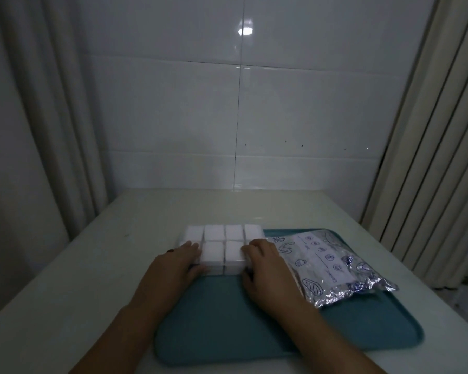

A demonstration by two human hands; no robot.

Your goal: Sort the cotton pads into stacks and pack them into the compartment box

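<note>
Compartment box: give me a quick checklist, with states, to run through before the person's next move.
1. Visible compartments of the box hold white pads: ok.
2. Both near corner compartments filled: cannot tell, the hands cover them.
3. Left hand on the box's near left corner: ok.
4. Right hand on its near right corner: ok.
5. Box lying fully on the teal tray: not ok, its left part overhangs onto the table.
6. Foil bag clear of the box: cannot tell.
</note>
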